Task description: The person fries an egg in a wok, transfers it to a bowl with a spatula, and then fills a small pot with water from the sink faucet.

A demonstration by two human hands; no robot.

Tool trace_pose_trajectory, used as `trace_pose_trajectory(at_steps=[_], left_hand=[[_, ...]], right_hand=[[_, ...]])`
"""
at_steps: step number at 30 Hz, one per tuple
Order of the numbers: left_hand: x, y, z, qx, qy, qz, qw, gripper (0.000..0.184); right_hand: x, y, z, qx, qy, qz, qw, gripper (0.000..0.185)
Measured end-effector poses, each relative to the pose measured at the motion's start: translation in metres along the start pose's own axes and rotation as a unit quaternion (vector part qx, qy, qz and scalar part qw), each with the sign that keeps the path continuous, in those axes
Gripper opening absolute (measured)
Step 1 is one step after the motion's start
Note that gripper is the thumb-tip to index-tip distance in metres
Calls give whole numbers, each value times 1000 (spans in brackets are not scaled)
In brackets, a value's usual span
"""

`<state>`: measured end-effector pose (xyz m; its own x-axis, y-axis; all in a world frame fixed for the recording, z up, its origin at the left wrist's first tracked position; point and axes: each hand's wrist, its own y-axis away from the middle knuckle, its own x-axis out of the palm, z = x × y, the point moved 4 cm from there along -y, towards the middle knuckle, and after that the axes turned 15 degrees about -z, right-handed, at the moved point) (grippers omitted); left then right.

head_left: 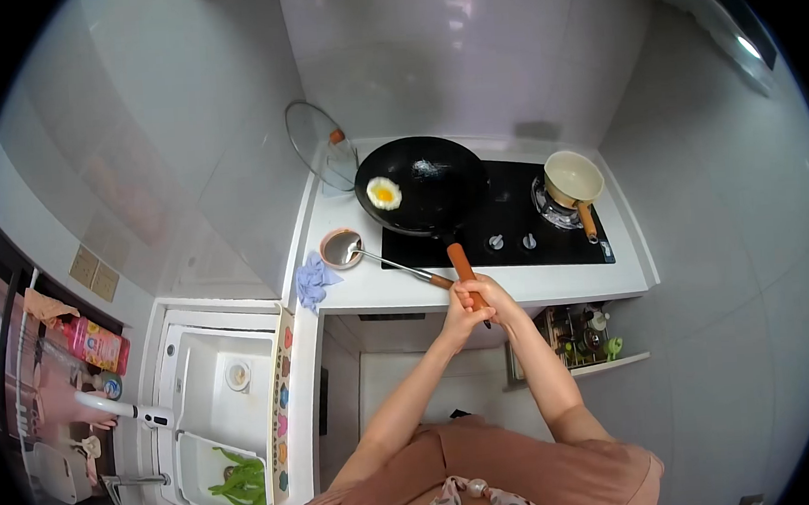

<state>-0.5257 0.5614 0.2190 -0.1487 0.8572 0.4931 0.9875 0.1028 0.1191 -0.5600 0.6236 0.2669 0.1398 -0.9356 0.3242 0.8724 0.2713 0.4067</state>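
Both of my hands are wrapped round the orange-brown handle of a black wok point(429, 200). My left hand point(465, 315) and my right hand point(489, 294) touch each other at the handle. A fried egg point(384, 193) with a yellow yolk lies at the left side of the wok. The wok is over the left part of the black gas stove point(512, 195). Close to my hands is the wooden end of a metal ladle point(396, 267), whose bowl rests in a small round dish point(327, 250) on the counter.
A cream saucepan point(574, 178) stands on the right burner. A glass lid point(297, 134) and a bottle point(338, 159) are at the wall, a blue cloth point(314, 280) on the counter. Green vegetables point(241, 483) lie in the sink point(212, 403). A drawer point(606, 363) stands open below.
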Motion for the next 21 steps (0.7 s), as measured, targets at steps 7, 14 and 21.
trace_pose_trajectory(at_steps=[7, 14, 21], left_hand=[[5, -19, -17, -15, -22, 0, 1000, 82], [-11, -41, -28, 8, -32, -7, 999, 68], [-11, -15, -9, 12, -22, -12, 1000, 71]], right_hand=[[-2, -25, 8, -9, -21, 5, 1000, 13], [15, -49, 10, -11, -9, 23, 1000, 15], [7, -28, -4, 2, -10, 33, 999, 13]])
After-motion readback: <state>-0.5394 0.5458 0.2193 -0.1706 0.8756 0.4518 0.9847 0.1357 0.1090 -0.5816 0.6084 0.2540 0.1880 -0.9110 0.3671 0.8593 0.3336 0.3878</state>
